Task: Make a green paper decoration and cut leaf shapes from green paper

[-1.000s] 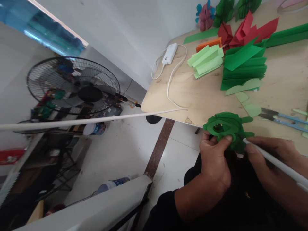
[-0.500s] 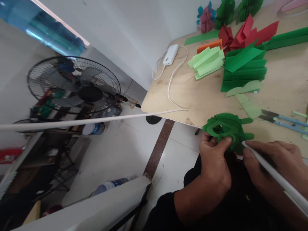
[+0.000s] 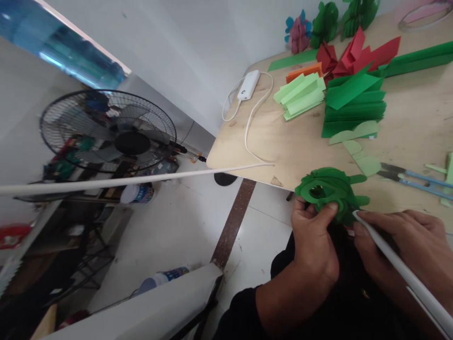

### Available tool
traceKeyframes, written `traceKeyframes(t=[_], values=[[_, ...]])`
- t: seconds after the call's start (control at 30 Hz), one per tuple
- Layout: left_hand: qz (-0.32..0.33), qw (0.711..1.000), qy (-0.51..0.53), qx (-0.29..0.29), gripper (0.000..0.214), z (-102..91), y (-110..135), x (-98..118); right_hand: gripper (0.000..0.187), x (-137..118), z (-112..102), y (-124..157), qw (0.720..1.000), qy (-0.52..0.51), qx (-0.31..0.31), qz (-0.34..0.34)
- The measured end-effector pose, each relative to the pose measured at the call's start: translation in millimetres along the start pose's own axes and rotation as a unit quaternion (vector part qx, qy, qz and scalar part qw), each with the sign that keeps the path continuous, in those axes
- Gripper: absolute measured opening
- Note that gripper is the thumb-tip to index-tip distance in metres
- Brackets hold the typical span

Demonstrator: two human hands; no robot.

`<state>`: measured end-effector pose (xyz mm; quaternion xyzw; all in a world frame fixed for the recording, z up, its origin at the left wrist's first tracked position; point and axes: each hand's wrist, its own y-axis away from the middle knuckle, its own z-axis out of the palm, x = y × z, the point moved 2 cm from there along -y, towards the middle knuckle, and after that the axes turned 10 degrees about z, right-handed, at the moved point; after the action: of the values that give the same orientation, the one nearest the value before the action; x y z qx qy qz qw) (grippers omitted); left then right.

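My left hand pinches a green layered paper craft at the table's front edge, thumb pressed on its lower side. The craft has a round opening on its left and rounded tabs sticking out on its right. In my right hand is a long white pen, gripped between thumb and fingers. Its dark tip points at the craft's lower right side; whether it touches cannot be made out. Blue-handled snips lie just beyond my right hand, beside pale green paper cutouts.
Folded green paper, light green strips and red paper lie on the wooden table. Finished paper figures stand at the back. A white power bank trails a cable leftward. A fan stands left.
The view has shifted slightly, so table items appear a little further left. Both hands keep their hold on the green craft and the pen, with hardly any visible movement.
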<state>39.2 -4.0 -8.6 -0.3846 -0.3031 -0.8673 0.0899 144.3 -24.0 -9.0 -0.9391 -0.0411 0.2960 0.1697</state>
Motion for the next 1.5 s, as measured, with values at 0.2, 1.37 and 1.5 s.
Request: traceKeyframes(t=[0.2, 1.37, 1.5], values=[[0.001, 1.0, 0.013, -0.004, 0.04, 1.7, 2, 3, 0.015, 18, 6, 1, 0.997, 0.047, 0.031, -0.059], [0.005, 0.999, 0.032, -0.002, 0.046, -2.6, -4, -3, 0.01, 10, 5, 6, 0.998, -0.001, 0.008, -0.068], [0.005, 0.999, 0.032, -0.002, 0.044, -3.2, -5, -4, 0.011, 10, 6, 7, 0.998, -0.013, 0.01, -0.059]])
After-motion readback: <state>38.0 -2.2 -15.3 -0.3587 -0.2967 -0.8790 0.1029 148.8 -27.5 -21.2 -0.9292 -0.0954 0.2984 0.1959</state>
